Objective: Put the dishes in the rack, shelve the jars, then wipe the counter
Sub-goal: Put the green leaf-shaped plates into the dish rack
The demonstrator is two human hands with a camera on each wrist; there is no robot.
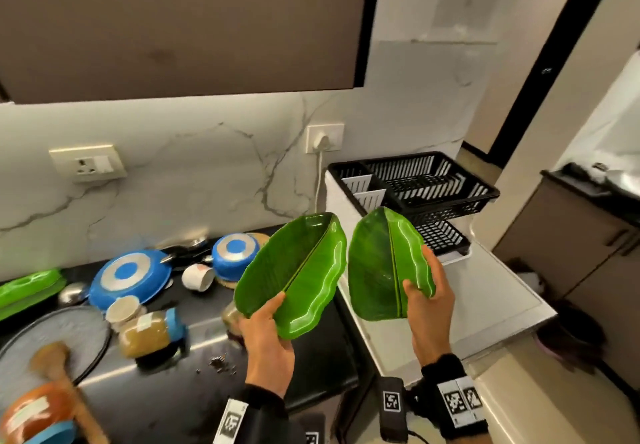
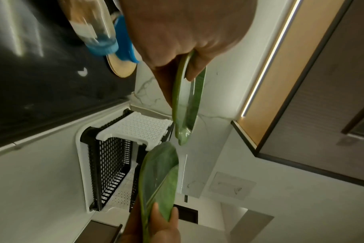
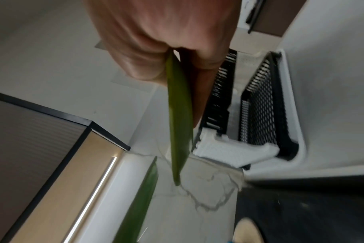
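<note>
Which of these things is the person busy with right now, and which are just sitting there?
Busy with:
- left hand gripping one leaf plate
- right hand gripping the other leaf plate
- black dish rack, where they go

Just sitting there:
- blue pan and blue pot, upside down
- tipped cup
- jar on its side
- wooden spoon

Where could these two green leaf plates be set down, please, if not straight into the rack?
The white surface in front of the black dish rack, right of the right hand, is bare. So is the black counter below the left hand. Further left, blue pans, jars and cups crowd it.
</note>
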